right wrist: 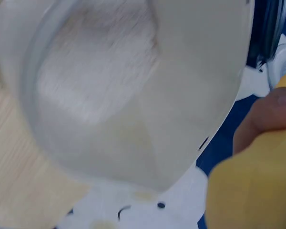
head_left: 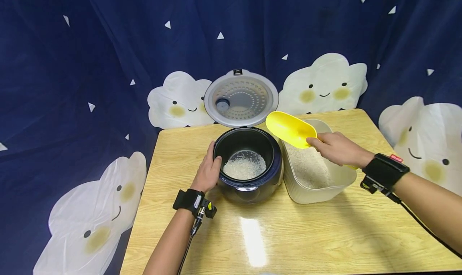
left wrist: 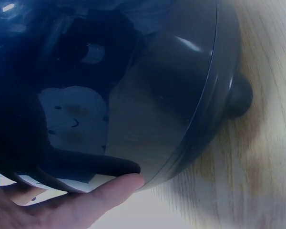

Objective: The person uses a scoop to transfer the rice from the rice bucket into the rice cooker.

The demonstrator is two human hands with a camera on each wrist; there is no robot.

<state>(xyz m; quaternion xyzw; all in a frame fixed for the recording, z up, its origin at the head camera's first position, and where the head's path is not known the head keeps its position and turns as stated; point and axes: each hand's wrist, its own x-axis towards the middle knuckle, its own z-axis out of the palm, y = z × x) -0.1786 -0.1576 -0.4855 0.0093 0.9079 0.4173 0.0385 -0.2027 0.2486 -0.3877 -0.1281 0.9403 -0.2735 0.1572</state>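
A dark blue rice cooker (head_left: 249, 174) stands on the wooden table (head_left: 325, 235) with its round lid (head_left: 241, 98) raised; white rice (head_left: 244, 167) lies in its pot. My left hand (head_left: 207, 171) rests against the cooker's left side, thumb on the rim; in the left wrist view a finger (left wrist: 109, 193) touches the glossy shell (left wrist: 133, 86). My right hand (head_left: 337, 147) grips the handle of a yellow scoop (head_left: 290, 129), held above a whitish plastic bin (head_left: 337, 182) of rice (head_left: 310, 166). The right wrist view looks down into the bin (right wrist: 109, 90) past the scoop (right wrist: 252, 191).
Dark blue cloth with white cloud faces (head_left: 326, 84) hangs behind and around the table. The table's left edge (head_left: 138, 211) is close to my left arm. A cable runs from each wrist strap.
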